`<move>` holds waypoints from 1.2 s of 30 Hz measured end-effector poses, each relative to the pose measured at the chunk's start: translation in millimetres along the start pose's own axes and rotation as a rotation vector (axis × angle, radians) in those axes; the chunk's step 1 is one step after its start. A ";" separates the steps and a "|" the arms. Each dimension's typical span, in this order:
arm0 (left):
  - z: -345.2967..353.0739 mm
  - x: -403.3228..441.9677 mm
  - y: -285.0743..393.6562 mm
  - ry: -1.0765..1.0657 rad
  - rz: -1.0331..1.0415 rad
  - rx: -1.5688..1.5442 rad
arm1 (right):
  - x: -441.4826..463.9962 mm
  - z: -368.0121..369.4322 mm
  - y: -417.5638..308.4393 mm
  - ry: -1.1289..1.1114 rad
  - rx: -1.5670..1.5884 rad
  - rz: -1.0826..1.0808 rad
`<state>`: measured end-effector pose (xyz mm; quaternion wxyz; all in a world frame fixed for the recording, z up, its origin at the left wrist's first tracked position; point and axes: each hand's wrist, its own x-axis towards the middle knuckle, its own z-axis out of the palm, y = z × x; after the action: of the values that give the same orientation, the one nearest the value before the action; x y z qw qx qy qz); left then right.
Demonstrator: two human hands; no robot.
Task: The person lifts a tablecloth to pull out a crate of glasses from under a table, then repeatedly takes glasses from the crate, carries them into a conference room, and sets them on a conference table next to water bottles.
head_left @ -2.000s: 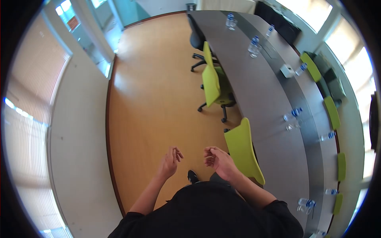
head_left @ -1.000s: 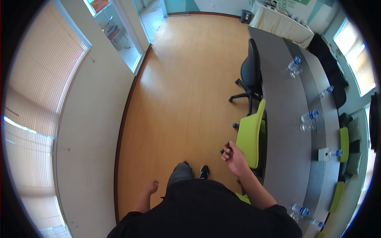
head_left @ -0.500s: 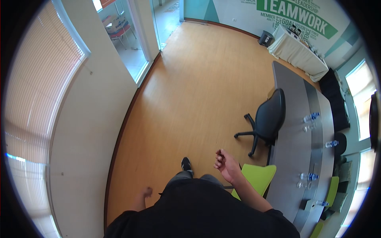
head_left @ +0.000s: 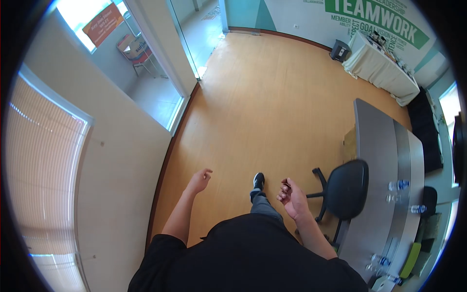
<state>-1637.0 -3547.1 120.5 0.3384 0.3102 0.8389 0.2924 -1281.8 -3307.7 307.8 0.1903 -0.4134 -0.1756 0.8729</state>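
My left hand (head_left: 199, 180) hangs over the wooden floor, back upward. Its fingers are loosely bent and partly stretched out, with nothing seen in them. To the right, my right hand (head_left: 293, 199) is turned palm inward with its fingers curled in. A small dark spot shows between thumb and fingers, too small to make out. The black office chair (head_left: 346, 190) on its star base is the thing nearest to that hand. Between the hands, one foot in a black shoe (head_left: 259, 181) is stepping forward on the floor.
A long grey table (head_left: 377, 146) with water bottles (head_left: 399, 185) runs along the right. A wall with a glass door (head_left: 187, 36) borders the left. At the far end stand a dark bin (head_left: 340, 50) and a cloth-covered table (head_left: 377, 65).
I have moved forward; the chair and table now sit lower in view. My left hand has swung up and forward. The green chair beside my right arm has left view.
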 end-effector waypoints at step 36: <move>-352.8 840.7 107.3 0.248 -0.226 -0.127 | 799.7 51.5 -353.1 0.293 -1.631 0.333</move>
<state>-2353.1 -2973.9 82.6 0.2819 0.1533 0.8836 0.3411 -1724.7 -2627.8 -21.4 -0.2777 -0.5510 -0.6611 0.4270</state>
